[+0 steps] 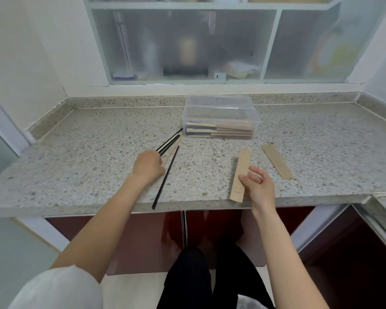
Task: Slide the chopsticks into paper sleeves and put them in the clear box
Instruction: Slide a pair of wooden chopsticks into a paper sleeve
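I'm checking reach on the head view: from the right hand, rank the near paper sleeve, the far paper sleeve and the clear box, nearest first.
1. Near paper sleeve, at the right hand's fingertips, on its left.
2. Far paper sleeve, farther back on the right.
3. Clear box, by the back wall.

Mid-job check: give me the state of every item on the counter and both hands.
Clear box: open, sleeved chopsticks inside.
Loose chopsticks: unsleeved, on the counter.
Long black chopstick: lying flat, its end at the counter edge.
Near paper sleeve: empty, flat.
Far paper sleeve: empty, flat.
Left hand: gripping loose chopsticks.
Right hand: open, beside near sleeve.
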`<state>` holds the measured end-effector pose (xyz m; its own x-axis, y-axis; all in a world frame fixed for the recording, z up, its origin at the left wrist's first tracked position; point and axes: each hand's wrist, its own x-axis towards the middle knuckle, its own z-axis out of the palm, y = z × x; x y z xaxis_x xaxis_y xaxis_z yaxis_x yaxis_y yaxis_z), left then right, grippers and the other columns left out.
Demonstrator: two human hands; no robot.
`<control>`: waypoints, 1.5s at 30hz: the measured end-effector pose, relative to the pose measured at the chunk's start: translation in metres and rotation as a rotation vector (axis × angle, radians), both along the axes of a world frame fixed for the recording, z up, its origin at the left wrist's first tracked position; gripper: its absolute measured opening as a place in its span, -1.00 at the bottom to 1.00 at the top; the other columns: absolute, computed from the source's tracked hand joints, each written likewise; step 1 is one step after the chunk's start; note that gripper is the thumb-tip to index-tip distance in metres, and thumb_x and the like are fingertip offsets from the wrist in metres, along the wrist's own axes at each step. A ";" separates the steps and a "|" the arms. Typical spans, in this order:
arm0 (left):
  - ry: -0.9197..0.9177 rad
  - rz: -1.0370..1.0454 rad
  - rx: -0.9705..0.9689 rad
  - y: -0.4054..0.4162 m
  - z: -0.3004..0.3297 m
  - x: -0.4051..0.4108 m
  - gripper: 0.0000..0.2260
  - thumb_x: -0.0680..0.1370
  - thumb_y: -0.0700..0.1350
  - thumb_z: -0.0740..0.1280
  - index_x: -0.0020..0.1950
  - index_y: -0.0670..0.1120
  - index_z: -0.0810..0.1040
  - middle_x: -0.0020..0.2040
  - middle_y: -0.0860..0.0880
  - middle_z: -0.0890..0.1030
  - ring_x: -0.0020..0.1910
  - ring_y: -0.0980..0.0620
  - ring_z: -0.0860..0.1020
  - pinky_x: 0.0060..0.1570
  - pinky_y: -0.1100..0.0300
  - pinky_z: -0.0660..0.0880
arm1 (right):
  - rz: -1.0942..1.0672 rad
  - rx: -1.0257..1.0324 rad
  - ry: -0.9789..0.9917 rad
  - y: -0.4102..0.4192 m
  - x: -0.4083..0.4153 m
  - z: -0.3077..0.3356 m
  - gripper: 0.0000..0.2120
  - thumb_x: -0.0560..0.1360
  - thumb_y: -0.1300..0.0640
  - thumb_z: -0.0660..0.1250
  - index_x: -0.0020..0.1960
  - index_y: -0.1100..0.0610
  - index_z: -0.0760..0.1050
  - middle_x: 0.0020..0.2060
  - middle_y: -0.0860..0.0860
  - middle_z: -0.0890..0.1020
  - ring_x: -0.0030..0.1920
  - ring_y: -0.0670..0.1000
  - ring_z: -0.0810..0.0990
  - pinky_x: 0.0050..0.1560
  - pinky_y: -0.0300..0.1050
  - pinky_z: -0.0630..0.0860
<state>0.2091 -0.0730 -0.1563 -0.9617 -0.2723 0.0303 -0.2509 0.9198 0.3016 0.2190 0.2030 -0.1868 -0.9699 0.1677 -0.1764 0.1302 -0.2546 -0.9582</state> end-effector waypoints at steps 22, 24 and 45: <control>0.324 -0.410 0.343 0.026 -0.010 0.058 -0.81 0.58 0.01 0.26 0.05 0.03 0.65 -0.12 0.20 0.57 -0.19 0.25 0.47 -0.22 0.34 0.30 | -0.118 -0.379 0.145 0.005 0.000 0.023 -0.66 0.64 0.18 0.14 0.39 0.22 0.33 0.04 0.11 0.62 -0.11 -0.01 0.70 -0.12 -0.16 0.63; 0.324 -0.402 0.342 0.026 -0.011 0.057 -0.81 0.58 0.00 0.26 0.05 0.03 0.65 -0.12 0.19 0.59 -0.19 0.26 0.46 -0.20 0.30 0.30 | -0.129 -0.405 0.147 0.007 0.000 0.024 -0.66 0.64 0.19 0.14 0.40 0.20 0.32 0.03 0.09 0.62 -0.12 -0.02 0.70 -0.15 -0.17 0.63; 0.471 -0.377 0.282 0.026 -0.014 0.062 -0.82 0.53 0.10 0.30 0.02 0.08 0.64 -0.16 0.11 0.61 -0.13 0.11 0.47 -0.11 0.13 0.45 | -0.061 -0.081 0.249 0.006 0.006 0.018 -0.66 0.51 0.26 0.36 0.25 0.28 0.42 -0.28 -0.01 0.70 -0.21 -0.06 0.67 -0.15 -0.20 0.61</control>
